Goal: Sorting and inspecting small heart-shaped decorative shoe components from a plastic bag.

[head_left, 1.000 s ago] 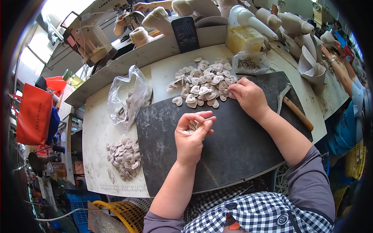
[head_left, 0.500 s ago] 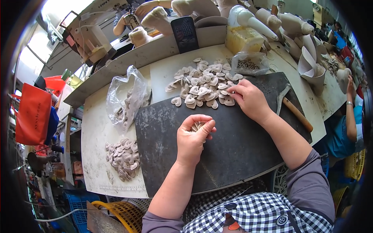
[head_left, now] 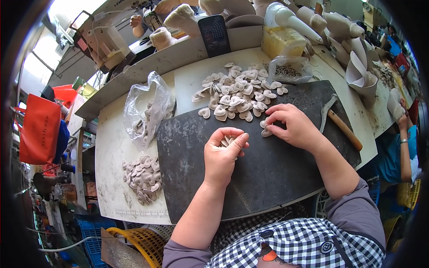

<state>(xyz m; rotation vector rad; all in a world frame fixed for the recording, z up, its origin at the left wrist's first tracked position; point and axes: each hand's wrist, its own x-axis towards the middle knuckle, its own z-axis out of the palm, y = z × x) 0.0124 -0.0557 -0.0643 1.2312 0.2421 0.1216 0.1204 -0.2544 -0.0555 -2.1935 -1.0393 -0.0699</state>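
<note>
Closed around a few beige heart-shaped pieces (head_left: 226, 141), my left hand (head_left: 219, 156) hovers over the middle of the black mat (head_left: 192, 147). My right hand (head_left: 297, 127) pinches a heart-shaped piece (head_left: 265, 133) between thumb and fingers, just right of the left hand. A large heap of the same padded hearts (head_left: 237, 100) spreads beyond both hands, at the mat's far edge. To the left, a second pile of hearts (head_left: 144, 179) lies on the white table, below a clear plastic bag (head_left: 154, 105) with more of them inside.
A wooden-handled hammer (head_left: 345, 130) rests on the mat's right side. Behind the heap stand a phone (head_left: 214, 35), a yellowish block (head_left: 282, 42) with a white bottle (head_left: 290, 18), and a small clear bag of studs (head_left: 288, 72). At far right a co-worker's arm (head_left: 404, 143) shows.
My right hand has drawn back from the heap toward my left hand, bringing a heart-shaped piece with it. My left hand has barely moved.
</note>
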